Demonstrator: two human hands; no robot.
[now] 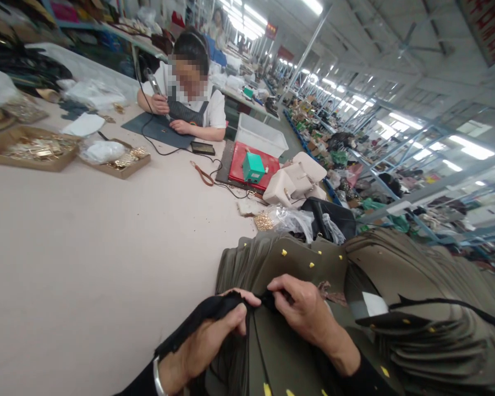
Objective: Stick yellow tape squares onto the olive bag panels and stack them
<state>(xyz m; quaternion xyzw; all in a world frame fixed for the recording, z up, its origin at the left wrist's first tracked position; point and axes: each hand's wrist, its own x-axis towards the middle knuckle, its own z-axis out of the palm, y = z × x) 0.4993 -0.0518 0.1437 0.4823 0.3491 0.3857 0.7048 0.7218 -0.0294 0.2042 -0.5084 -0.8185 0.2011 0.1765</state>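
A black fabric strip (214, 309) runs over the back of my left hand (208, 341), whose thumb and fingers pinch it near the tips. My right hand (307, 311) is closed, with its thumb and forefinger on the far end of the same strip. Both hands are close together, just above a stack of olive-green cut panels (268, 352) with small yellow marks. Another fanned stack of olive panels (433, 341) lies to the right, with a black strip across it and a white paper slip (374, 303) on it.
Across the pale table (107, 264) a co-worker (190, 99) holds a tool over a dark mat (157, 131). Cardboard trays of metal parts (28, 168) stand at the left. A green box (253, 166), white bags (292, 181) and a plastic bag of gold fittings (264, 221) are beyond the panels.
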